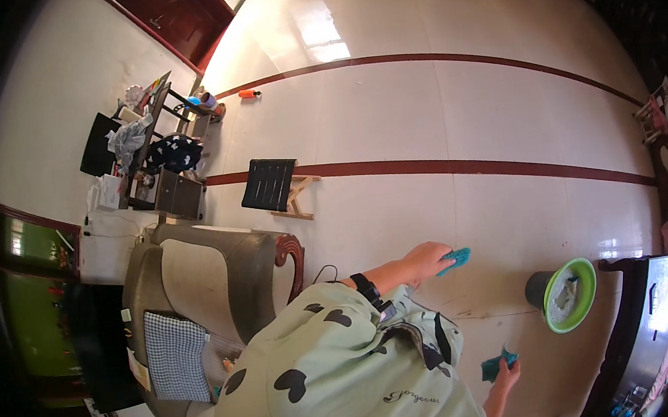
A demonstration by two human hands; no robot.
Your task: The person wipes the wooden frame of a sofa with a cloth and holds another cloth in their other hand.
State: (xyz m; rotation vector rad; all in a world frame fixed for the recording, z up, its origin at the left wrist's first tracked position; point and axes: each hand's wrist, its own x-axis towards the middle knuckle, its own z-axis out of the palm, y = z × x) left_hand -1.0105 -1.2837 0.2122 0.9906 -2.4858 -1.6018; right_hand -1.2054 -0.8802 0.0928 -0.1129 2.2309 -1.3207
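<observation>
My left hand [426, 262] reaches out over the pale tiled floor, its fingers closed on a teal cloth [455, 261] that looks folded or bunched. Lower down, my right hand [507, 374] grips a second, darker teal cloth [493, 366], a corner of which sticks up past the fingers. Beyond the hands, on the right, a grey bucket with a lime-green rim [591, 289] stands tilted in the view. Something whitish, perhaps sudsy water, shows inside it. Neither hand touches the bucket.
A folding stool [269, 184] with a black seat stands on the floor. To the left are a grey sofa [249, 270] with a checked cushion [177, 354] and a cluttered desk [155, 113]. An orange bottle [248, 94] lies farther off. A dark cabinet [633, 318] borders the right.
</observation>
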